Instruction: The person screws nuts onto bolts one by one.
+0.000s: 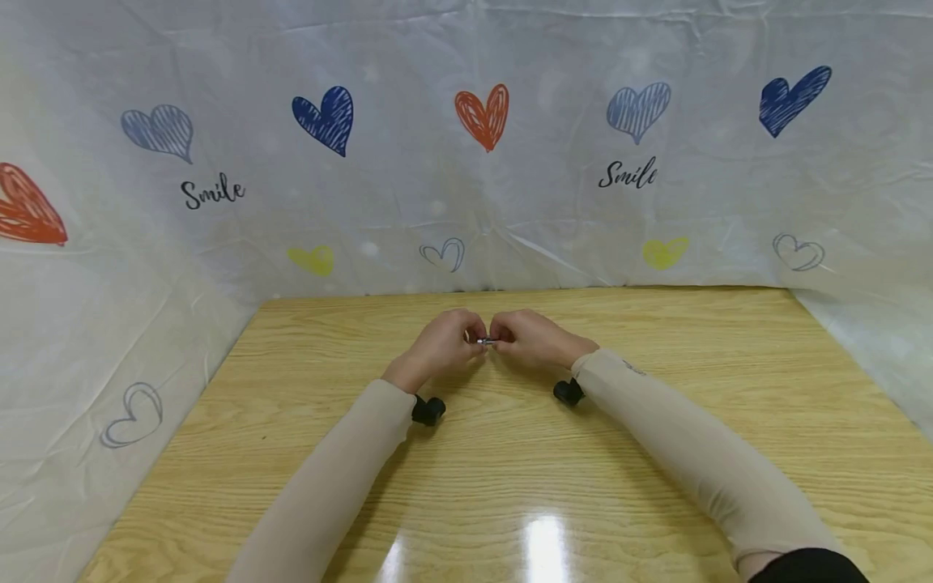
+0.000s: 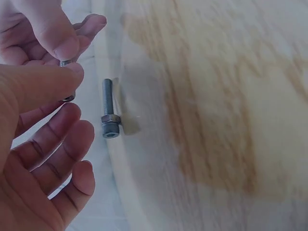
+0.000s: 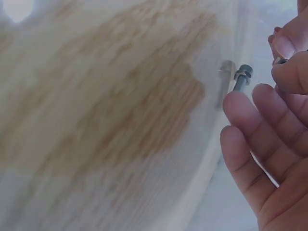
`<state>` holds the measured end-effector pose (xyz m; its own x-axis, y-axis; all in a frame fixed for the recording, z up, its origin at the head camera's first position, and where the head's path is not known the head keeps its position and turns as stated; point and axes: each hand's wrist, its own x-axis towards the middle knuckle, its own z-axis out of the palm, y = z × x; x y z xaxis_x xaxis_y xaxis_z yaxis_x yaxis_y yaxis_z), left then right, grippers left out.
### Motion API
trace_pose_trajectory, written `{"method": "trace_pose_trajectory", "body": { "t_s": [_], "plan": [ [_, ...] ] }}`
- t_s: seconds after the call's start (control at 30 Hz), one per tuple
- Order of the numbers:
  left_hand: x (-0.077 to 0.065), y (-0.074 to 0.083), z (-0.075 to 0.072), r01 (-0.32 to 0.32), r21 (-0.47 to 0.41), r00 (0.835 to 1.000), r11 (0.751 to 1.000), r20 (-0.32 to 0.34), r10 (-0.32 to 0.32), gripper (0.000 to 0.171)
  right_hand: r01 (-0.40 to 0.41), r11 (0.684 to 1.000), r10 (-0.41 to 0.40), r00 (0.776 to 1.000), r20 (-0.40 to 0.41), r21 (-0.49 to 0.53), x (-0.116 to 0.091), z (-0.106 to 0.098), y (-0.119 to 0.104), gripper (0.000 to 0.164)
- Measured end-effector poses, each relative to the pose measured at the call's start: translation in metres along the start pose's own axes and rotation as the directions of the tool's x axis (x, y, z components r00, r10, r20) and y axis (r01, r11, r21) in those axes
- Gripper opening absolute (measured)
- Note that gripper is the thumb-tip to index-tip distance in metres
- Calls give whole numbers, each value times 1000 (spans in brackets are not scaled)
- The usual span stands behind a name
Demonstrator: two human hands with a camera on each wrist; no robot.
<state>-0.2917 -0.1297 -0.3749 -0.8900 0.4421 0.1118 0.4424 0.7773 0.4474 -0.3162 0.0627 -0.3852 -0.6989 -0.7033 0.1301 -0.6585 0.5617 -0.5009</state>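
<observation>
My left hand (image 1: 448, 338) and right hand (image 1: 538, 338) meet over the far middle of the table, both pinching one small metal bolt (image 1: 486, 341). In the left wrist view, the left thumb and forefinger cover most of this bolt (image 2: 69, 98), and the right thumb touches its other end. The other left fingers are loosely bent. The right wrist view shows only a small metal end between the hands. A second bolt (image 2: 109, 98), with a socket head and a nut (image 2: 110, 118) beside the head, appears near the hands; in the head view I cannot make it out.
The wood-grain table (image 1: 481, 478) stretches around both forearms. Behind it hangs a white sheet (image 1: 408, 186) printed with hearts and lettering, which also borders the sides. Black wrist cameras (image 1: 428, 410) sit under both wrists.
</observation>
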Motion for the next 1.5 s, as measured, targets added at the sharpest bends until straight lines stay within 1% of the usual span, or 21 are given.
{"method": "trace_pose_trajectory", "body": {
  "t_s": [0.07, 0.2, 0.3, 0.43, 0.67, 0.83, 1.1, 1.5],
  "plan": [
    [1, -1, 1, 6, 18, 1000, 1000, 5, -6, 7, 4, 1000, -4, 1000, 15, -13, 1, 0, 0, 6],
    [1, -2, 3, 37, 51, 999, 998, 23, -38, 9, 7, 1000, -6, 999, 37, -18, 3, 1, -1, 6],
    [1, -2, 4, 61, 56, 997, 997, 35, -63, 10, 9, 1000, -8, 999, 51, -16, 4, 2, -2, 5],
    [1, -1, 4, 75, 51, 996, 996, 49, -78, 11, 3, 1000, -1, 997, 76, -26, 6, 3, -1, 5],
    [2, -2, 7, 74, 46, 993, 996, 92, -78, 9, -41, 998, 46, 988, 145, -40, 9, 6, 0, 5],
    [2, -4, 8, 76, 52, 991, 996, 109, -82, 8, -26, 998, 36, 985, 167, -57, 11, 8, 0, 4],
    [1, -2, 6, 74, 63, 989, 995, 120, -81, 7, -23, 997, 36, 985, 170, -78, 11, 6, -2, 4],
    [-1, -5, 8, 39, 66, 992, 997, 120, -47, 7, -35, 997, 45, 985, 166, -64, 8, 6, -1, 5]
  ]
}}
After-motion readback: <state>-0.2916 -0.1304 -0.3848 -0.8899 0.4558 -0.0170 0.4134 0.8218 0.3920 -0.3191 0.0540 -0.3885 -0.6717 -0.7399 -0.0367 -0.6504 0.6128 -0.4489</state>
